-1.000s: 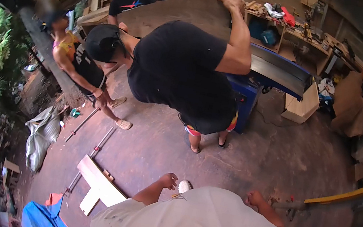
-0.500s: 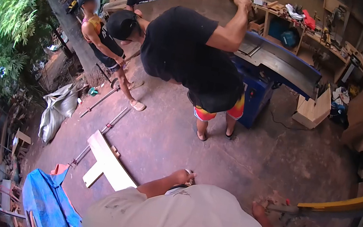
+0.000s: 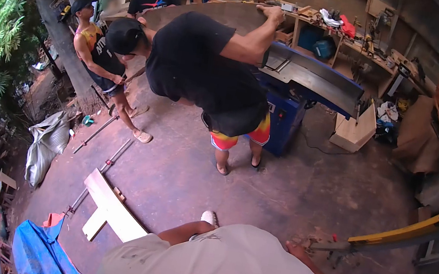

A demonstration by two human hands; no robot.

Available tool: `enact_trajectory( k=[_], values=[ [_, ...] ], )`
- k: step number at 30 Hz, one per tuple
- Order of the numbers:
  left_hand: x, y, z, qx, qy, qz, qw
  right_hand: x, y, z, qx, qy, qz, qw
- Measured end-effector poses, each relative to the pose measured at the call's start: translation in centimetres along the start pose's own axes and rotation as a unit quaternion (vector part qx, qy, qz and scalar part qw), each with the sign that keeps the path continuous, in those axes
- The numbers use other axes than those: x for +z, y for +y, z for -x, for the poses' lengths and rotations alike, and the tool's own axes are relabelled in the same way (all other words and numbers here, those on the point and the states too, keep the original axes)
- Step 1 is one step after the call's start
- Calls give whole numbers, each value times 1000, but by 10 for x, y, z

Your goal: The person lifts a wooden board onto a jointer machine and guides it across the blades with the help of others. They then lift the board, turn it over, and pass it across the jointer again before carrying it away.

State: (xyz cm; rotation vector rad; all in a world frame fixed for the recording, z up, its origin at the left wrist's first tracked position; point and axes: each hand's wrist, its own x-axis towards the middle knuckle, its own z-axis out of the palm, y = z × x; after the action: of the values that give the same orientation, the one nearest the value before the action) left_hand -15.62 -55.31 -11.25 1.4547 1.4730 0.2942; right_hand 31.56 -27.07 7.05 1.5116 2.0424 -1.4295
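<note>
My left hand (image 3: 206, 228) hangs low in front of my white shirt (image 3: 245, 261). Its fingers are mostly hidden by the shirt, and a white shoe (image 3: 209, 217) shows just beyond it. At the other side of my belly, my right hand (image 3: 292, 247) shows only in part, its fingers not clear. Nearest to it is the grey end of a long bar (image 3: 328, 245) low on the right. Left of me, joined pale wooden boards (image 3: 113, 206) lie across a metal bar clamp (image 3: 112, 160) on the floor.
A co-worker in a black shirt (image 3: 197, 59) bends ahead, one hand on a large dark board (image 3: 210, 14). Two other people stand farther left. A blue jointer machine (image 3: 286, 113), wooden box (image 3: 355, 130), yellow level (image 3: 412, 225), blue tarp (image 3: 43, 252) and sack (image 3: 49, 144) surround the floor.
The view has shifted, so the surroundings sit farther left. My left hand has drawn back behind my shirt, and a white shoe now shows beyond it. The co-worker still holds the board.
</note>
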Motion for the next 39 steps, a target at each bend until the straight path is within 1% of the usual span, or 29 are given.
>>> enact_trajectory(
  k=[1,2,3,4,5,7,8,9,11,12,14,17,19,21,23,25,26,28,32,35,37,39],
  values=[
    [26,14,-22,2,0,1,1000,-2,3,-5,-12,-1,-7,1000],
    [5,47,-11,-118,-11,14,993,-3,6,-9,-10,0,-6,1000],
    [-55,117,27,-238,-22,28,971,-4,12,-14,-15,9,-3,1000],
    [-59,112,27,-225,-2,-26,974,-5,16,-19,-19,19,-1,1000],
    [-64,113,28,-224,-4,-26,974,-3,30,-36,-17,20,-1,1000],
    [-78,115,35,-248,49,23,967,4,60,-71,-19,-8,10,1000],
    [-80,118,45,-130,79,-31,988,3,56,-72,-18,-8,9,1000],
    [-77,114,43,-130,77,-32,988,2,51,-75,-14,-4,14,1000],
    [-69,112,38,-255,120,56,958,5,44,-78,-9,0,18,1000],
    [-63,108,39,-256,118,55,958,8,42,-81,-20,5,21,1000],
    [-50,103,41,-237,176,66,953,12,33,-82,-32,9,25,999],
    [-48,103,44,-250,156,80,952,11,11,-69,-24,-14,15,1000],
    [-52,109,49,-250,156,90,951,10,4,-62,-48,-9,38,998],
    [-58,113,53,-251,157,101,950,1,-4,-51,-69,-30,54,996],
    [-60,109,51,-244,162,69,954,-3,-11,-48,-88,-49,68,993],
    [-61,109,50,-252,173,65,950,-2,3,-50,-91,-31,25,995],
    [-64,113,51,-248,174,74,950,-1,12,-54,-93,-34,28,995],
    [-65,115,49,-242,174,73,952,1,27,-61,-76,-32,-5,997],
    [-63,112,40,-235,161,57,957,-8,19,-45,-57,-26,-2,998],
    [-62,115,38,-233,158,55,958,-8,20,-45,-65,-27,-4,998],
    [-62,118,39,-217,166,54,960,-6,23,-48,-78,-16,44,996],
    [-63,114,36,-219,160,53,961,-9,14,-43,-57,-9,44,997]
  ],
)
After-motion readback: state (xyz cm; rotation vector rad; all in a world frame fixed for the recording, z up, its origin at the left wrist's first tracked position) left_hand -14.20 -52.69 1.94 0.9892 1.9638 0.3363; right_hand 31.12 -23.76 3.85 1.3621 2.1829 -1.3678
